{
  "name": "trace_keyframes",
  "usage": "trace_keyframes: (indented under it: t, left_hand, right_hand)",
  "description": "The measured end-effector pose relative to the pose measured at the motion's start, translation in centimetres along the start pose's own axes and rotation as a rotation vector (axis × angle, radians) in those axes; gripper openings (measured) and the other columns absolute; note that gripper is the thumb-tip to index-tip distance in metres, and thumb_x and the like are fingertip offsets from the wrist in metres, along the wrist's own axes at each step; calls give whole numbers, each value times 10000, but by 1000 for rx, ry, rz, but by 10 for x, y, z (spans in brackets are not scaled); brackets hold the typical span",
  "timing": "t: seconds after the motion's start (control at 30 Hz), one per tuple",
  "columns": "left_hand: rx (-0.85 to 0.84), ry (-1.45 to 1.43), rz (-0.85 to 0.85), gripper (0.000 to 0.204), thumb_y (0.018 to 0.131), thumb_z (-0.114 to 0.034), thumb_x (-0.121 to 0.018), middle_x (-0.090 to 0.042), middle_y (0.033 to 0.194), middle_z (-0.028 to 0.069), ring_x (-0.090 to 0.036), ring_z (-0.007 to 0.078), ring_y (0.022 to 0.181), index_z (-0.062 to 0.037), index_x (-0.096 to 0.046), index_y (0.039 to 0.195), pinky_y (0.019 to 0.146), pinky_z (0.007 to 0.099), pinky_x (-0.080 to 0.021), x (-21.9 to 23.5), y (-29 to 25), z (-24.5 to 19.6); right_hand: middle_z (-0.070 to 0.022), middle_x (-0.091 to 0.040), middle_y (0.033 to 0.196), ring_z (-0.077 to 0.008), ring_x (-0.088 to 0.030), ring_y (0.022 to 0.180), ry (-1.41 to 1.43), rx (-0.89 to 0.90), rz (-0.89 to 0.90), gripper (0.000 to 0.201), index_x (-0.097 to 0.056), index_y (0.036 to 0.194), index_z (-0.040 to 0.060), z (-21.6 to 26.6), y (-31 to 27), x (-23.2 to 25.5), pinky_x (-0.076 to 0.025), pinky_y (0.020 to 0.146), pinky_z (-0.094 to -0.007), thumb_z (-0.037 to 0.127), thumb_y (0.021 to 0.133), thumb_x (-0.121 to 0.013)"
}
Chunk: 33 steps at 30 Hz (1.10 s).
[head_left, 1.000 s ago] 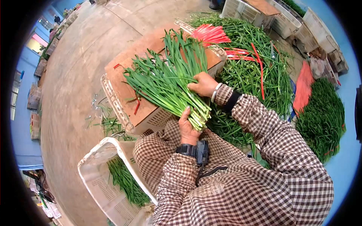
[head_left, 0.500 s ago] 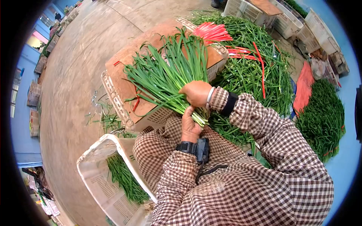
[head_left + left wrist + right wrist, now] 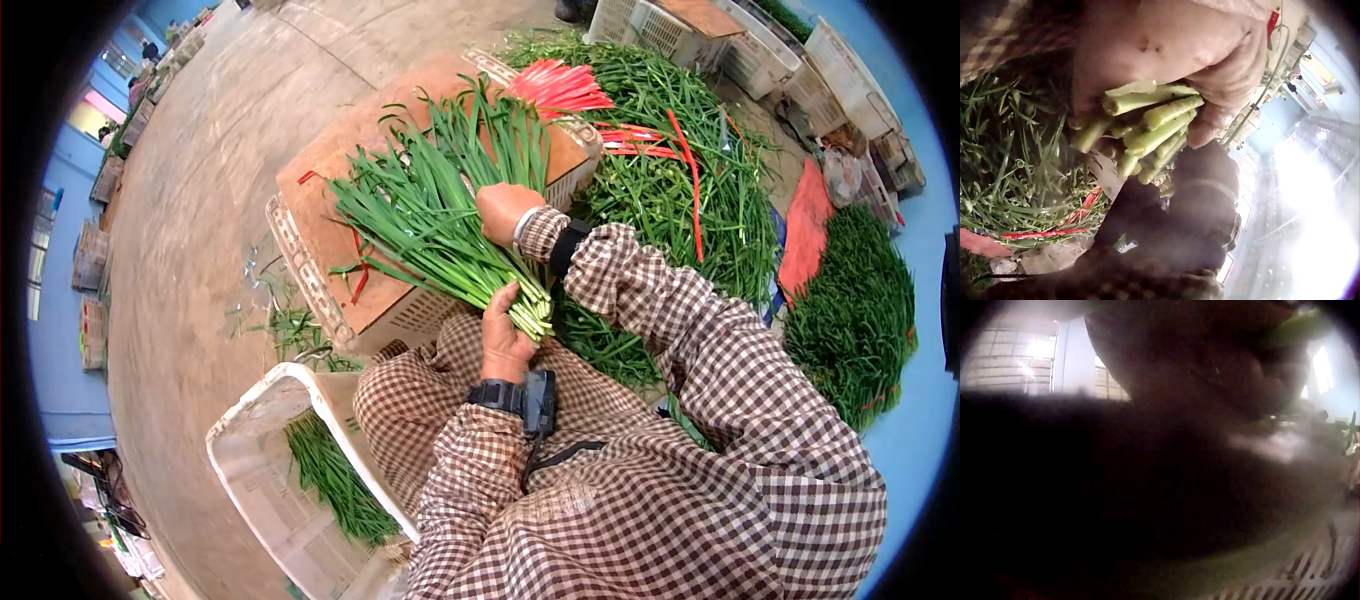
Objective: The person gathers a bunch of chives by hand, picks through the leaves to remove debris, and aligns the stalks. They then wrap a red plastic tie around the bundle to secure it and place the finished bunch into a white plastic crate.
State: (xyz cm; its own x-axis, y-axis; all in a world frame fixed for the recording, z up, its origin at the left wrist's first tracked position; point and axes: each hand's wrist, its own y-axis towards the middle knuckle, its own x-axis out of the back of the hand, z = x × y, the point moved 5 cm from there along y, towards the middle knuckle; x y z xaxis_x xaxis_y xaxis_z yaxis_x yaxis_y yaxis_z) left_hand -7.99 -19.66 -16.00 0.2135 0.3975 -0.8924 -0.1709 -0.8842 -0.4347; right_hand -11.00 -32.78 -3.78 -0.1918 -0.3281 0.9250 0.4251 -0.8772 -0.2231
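Observation:
A loose bunch of long green leafy stalks (image 3: 440,215) lies fanned over a brown board (image 3: 320,240) on an upturned-looking crate. The left hand (image 3: 506,338) grips its pale cut ends, thumb on top. In the left wrist view the left hand (image 3: 1172,56) curls round the cut stalk ends (image 3: 1157,128). Higher up the bunch, the right hand (image 3: 507,212) lies on the stalks with its back to the head camera; its fingertips are hidden. The right wrist view is dark and blurred, showing part of the right hand (image 3: 1229,375) close to a green stalk.
Red strips (image 3: 560,87) lie at the board's far corner. A large heap of loose greens (image 3: 690,190) is beyond the right arm, with more red strips on it. At lower left stands a white crate (image 3: 275,500) holding greens. Dark green bundles (image 3: 850,320) stand far right.
The right hand first came down near the left thumb, then moved back up and left along the stalks, its back now turned upward. The left hand keeps hold of the cut ends.

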Motion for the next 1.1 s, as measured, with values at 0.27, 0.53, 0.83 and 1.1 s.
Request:
trace_keyframes:
  t: [0.27, 0.53, 0.83, 1.1]
  left_hand:
    - [-103, 122, -54, 277, 856, -209, -606, -630, 904, 105, -641, 192, 707, -3, -548, 1031, 480, 262, -542, -38, -14, -1]
    - [-121, 154, -179, 270, 838, -147, -630, -634, 896, 94, -636, 209, 722, 20, -551, 1034, 588, 326, -560, -28, -4, -5]
    - [-128, 282, -141, 271, 864, -129, -589, -605, 973, 112, -622, 216, 767, 30, -525, 1074, 640, 320, -566, -23, -1, -10]
    - [-48, 386, -239, 272, 883, -166, -556, -604, 976, 152, -627, 190, 681, 28, -509, 1068, 517, 286, -560, -10, 5, -12]
  right_hand:
    - [-276, -578, 734, -425, -582, 715, 254, -3, -120, 274, -569, 727, -84, -20, 9, -17, -473, 674, -465, 188, 706, -594]
    - [-247, -559, 692, -366, -576, 669, 463, 164, -288, 257, -548, 757, -65, -21, -4, -12, -448, 612, -413, 172, 686, -620]
    - [-183, -539, 701, -322, -546, 671, 532, 256, -389, 186, -500, 792, -36, -19, -19, -16, -437, 617, -383, 96, 699, -592]
    - [-68, -575, 744, -113, -565, 613, 1036, 210, -453, 132, -535, 900, -6, -15, -62, 23, -464, 527, -236, 61, 799, -587]
